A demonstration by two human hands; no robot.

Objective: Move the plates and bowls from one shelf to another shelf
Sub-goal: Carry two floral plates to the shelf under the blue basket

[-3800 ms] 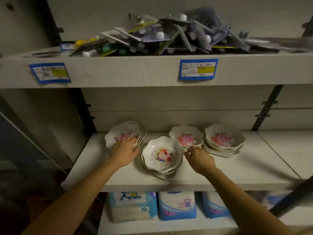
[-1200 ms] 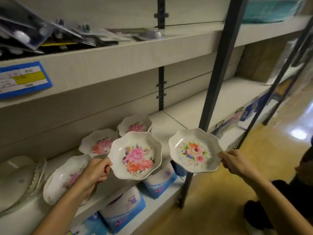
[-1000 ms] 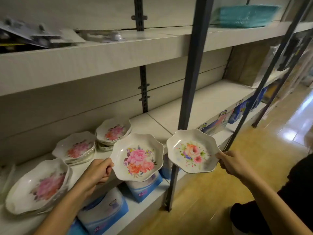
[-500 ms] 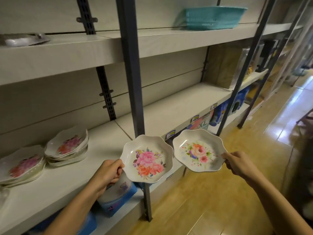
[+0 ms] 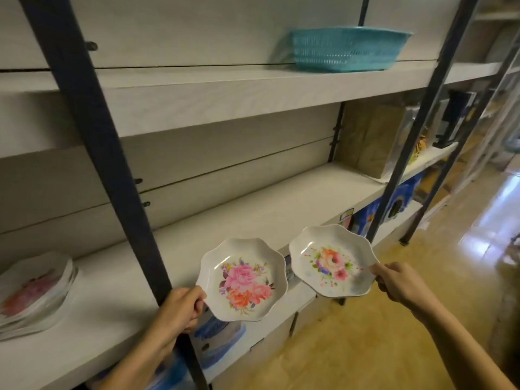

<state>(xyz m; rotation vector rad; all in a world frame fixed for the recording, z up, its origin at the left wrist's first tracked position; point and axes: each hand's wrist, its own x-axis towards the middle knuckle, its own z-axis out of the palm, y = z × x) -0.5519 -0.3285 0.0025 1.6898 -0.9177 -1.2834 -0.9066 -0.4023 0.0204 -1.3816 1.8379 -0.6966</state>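
The left hand (image 5: pixel 180 311) pinches the near-left rim of the pink plate (image 5: pixel 242 280); the right hand (image 5: pixel 399 282) pinches the right rim of the orange plate (image 5: pixel 332 261). Both plates are held side by side, apart, in front of the middle shelf (image 5: pixel 253 215). A blurred plate stack (image 5: pixel 33 291) sits far left on that shelf. A teal basket (image 5: pixel 346 49) rests on the upper shelf (image 5: pixel 225 88).

The left hand (image 5: pixel 180 308) pinches a pink-rose scalloped dish (image 5: pixel 242 280) by its rim; the right hand (image 5: pixel 399 282) holds an orange-rose scalloped dish (image 5: pixel 332 261). Both dishes hover before the middle shelf (image 5: pixel 253 212), and a teal basket (image 5: pixel 349 47) sits above.
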